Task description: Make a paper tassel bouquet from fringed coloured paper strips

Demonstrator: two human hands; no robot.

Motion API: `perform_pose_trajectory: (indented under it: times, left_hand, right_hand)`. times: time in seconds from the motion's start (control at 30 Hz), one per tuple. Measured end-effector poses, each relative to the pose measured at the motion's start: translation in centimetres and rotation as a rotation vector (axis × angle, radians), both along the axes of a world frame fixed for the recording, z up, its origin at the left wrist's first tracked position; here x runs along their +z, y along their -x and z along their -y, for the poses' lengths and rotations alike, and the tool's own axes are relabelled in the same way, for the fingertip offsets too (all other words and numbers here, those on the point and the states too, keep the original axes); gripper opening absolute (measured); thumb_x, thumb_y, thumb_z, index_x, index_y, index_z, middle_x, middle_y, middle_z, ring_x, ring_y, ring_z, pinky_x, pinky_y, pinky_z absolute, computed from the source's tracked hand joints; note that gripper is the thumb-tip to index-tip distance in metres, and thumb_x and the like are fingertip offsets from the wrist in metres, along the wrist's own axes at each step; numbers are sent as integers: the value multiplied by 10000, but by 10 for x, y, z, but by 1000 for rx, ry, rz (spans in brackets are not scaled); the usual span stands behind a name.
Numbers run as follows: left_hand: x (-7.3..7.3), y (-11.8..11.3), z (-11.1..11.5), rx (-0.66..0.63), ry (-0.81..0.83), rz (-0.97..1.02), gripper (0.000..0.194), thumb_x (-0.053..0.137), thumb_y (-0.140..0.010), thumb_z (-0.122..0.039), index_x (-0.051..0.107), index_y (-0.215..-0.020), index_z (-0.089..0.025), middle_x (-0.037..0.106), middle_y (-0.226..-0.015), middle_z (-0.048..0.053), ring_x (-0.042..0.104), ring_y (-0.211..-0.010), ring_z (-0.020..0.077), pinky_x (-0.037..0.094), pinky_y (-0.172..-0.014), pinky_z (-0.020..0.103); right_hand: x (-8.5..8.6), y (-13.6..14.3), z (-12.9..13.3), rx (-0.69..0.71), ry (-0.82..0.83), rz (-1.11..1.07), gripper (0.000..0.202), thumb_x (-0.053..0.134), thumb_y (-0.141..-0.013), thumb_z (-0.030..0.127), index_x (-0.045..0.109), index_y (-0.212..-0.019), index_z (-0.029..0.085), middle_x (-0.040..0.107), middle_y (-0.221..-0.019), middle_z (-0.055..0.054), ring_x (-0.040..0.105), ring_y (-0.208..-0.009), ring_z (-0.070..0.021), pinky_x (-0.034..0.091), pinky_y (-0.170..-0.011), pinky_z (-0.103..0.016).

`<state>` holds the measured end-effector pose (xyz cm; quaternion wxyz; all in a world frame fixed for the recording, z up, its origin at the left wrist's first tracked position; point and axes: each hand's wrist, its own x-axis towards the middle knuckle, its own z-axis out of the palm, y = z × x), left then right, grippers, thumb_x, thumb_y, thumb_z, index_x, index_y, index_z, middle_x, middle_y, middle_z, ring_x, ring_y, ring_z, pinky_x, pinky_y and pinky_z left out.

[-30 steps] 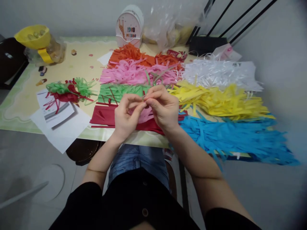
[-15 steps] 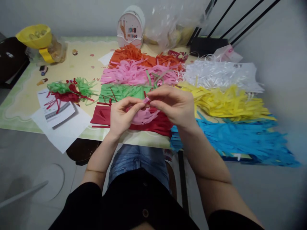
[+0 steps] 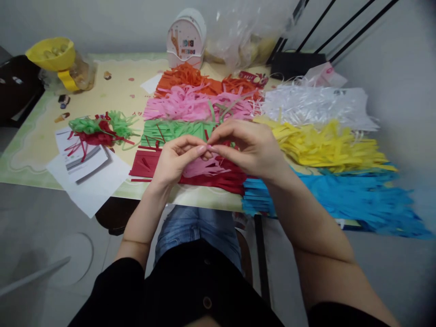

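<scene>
Thumb and fingers of my left hand [image 3: 177, 159] pinch the end of a pink paper strip piece [image 3: 207, 166]. Its fringe hangs below, over the dark red fringed paper [image 3: 218, 182]. My right hand [image 3: 250, 147] grips the same pink end, its fingertips meeting those of the left. Behind the hands lie green [image 3: 177, 131], pink [image 3: 173, 106] and orange [image 3: 185, 77] fringed papers. To the right are white [image 3: 306, 105], yellow [image 3: 327, 145] and blue [image 3: 347, 195] ones.
At the left, a green and red fringed bunch [image 3: 102, 127] lies by white papers [image 3: 91, 181]. Farther back stand a yellow bowl [image 3: 51, 54], a jar [image 3: 83, 75], a white container [image 3: 186, 41] and a clear plastic bag [image 3: 245, 36]. A black rack [image 3: 296, 65] is at the back right.
Both hands have drawn together on the pink end, which is now mostly covered by fingertips. The pink fringe below has shifted slightly. The view has moved a little.
</scene>
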<state>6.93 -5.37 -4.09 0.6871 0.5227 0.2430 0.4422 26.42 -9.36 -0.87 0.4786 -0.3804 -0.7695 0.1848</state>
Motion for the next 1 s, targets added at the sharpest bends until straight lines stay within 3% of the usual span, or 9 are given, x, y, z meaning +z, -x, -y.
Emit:
perform_pose_trajectory:
  times: [0.17,0.4,0.57,0.77,0.83,0.9,0.93,1.0]
  left_hand:
    - [5,-2,1,-76,57,50,401,985,-731,-452,720,-853,-177,766,-702,-19,749,-662,124,625,-744,245]
    - [5,-6,0,-99,108,24,485,980,-693,-486,610,-820,-199,692,-666,-50,701,-669,118,604,-773,273]
    - [5,-1,-2,-90,132,17,511,972,-679,-493,575,-822,-205,663,-644,-54,669,-640,112,587,-730,270]
    - [1,-1,1,-96,129,-10,484,963,-691,-487,598,-825,-199,680,-636,-47,638,-609,95,525,-656,237]
    - [-2,12,-3,-144,107,-121,484,951,-697,-524,640,-865,-192,732,-697,-12,673,-641,118,525,-650,253]
    - [-3,43,-21,-110,28,-304,490,937,-708,-529,706,-972,-187,796,-817,36,740,-744,167,543,-678,284]
    - [-2,65,-35,-18,-43,-399,494,923,-726,-513,730,-1047,-191,816,-880,49,768,-818,194,560,-720,307]
    - [3,119,-71,369,-258,-534,450,891,-754,-449,747,-1105,-207,822,-946,26,775,-908,196,568,-839,346]
  right_hand:
    - [1,-4,-2,15,-16,61,141,707,-1009,346,752,-972,218,795,-949,-51,714,-805,-157,590,-756,-306]
    - [5,-7,-6,49,-29,80,148,692,-1016,337,751,-964,211,789,-956,-50,722,-841,-161,590,-790,-311]
    - [7,-15,-8,8,48,-9,241,712,-1003,442,752,-960,208,767,-944,-46,708,-841,-167,578,-774,-317]
    - [-6,-11,-13,-4,149,-124,383,727,-960,588,748,-957,206,753,-911,-41,693,-831,-166,582,-758,-302]
    - [-14,-13,-12,-4,190,-115,380,726,-953,588,757,-963,209,765,-918,-47,708,-832,-181,590,-761,-315]
    - [-25,-24,-11,-11,252,-49,341,739,-941,558,774,-995,223,785,-944,-48,729,-827,-200,597,-759,-339]
    - [-32,-32,-12,-38,278,3,311,744,-934,531,783,-1005,230,794,-955,-48,738,-822,-210,599,-756,-352]
    - [-46,-54,-17,-172,299,123,242,738,-925,455,801,-994,232,809,-968,-56,750,-829,-232,605,-766,-380]
